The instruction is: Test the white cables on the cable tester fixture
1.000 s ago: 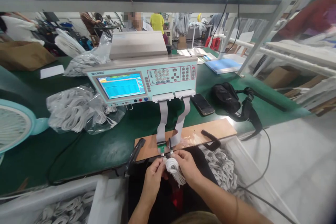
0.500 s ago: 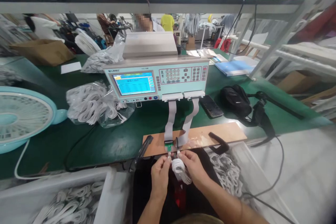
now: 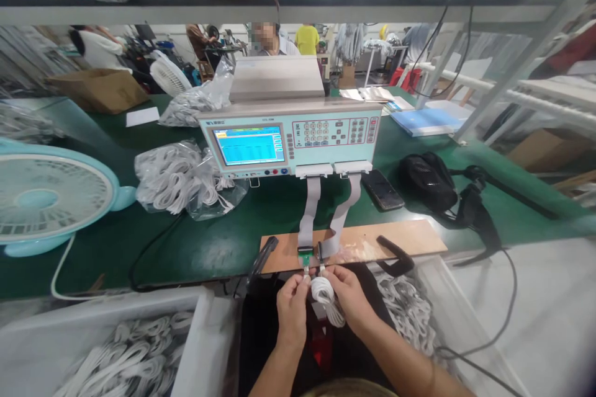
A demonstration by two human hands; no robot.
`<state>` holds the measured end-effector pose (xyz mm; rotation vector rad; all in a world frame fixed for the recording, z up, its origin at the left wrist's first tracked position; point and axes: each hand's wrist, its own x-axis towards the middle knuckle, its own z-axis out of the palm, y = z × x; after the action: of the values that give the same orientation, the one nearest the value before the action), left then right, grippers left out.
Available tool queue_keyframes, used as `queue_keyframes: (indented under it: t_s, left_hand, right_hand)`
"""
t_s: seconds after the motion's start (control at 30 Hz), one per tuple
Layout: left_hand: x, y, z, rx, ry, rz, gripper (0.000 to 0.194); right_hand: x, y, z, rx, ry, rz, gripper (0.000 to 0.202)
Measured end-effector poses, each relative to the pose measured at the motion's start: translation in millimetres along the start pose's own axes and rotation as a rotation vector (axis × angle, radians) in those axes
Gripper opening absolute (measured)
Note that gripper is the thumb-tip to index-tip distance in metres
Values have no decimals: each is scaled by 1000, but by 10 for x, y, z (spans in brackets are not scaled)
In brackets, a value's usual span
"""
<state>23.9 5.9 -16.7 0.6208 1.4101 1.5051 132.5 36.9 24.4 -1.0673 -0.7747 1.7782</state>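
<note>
A coiled white cable (image 3: 327, 301) hangs between my two hands at the bench's front edge. My left hand (image 3: 292, 303) pinches one plug end of it against the small green circuit board (image 3: 306, 258). With thumb and fingers closed, my right hand (image 3: 346, 291) grips the other end at the connector (image 3: 321, 265) beside that board. Fingertips partly hide both plugs, so how deep they sit I cannot tell. Two grey ribbon cables (image 3: 309, 214) run from these connectors up to a light-blue tester (image 3: 335, 130) with a lit screen (image 3: 249, 145).
A wooden strip (image 3: 419, 237) lies along the bench edge with black clamps (image 3: 395, 253) on it. Bins of coiled cables stand below, left (image 3: 195, 335) and right (image 3: 459, 298). A fan (image 3: 56, 198), bagged cables (image 3: 167, 177), phone (image 3: 382, 190) and black pouch (image 3: 427, 181) surround the tester.
The whole view has shifted, so the scene sits further right. A large line of text on the tester's screen is gone. Both hands keep their grip at the connectors.
</note>
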Motion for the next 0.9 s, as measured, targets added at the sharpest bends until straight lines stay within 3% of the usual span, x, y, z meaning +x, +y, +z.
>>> queue_keyframes:
  t_s: [0.23, 0.9]
  left_hand:
    - [-43, -32, 47, -83, 33, -22, 22]
    - [-23, -15, 52, -31, 9, 45, 25]
  right_hand:
    - [18, 40, -26, 10, -19, 9, 28]
    - [18, 53, -47, -60, -8, 31, 31]
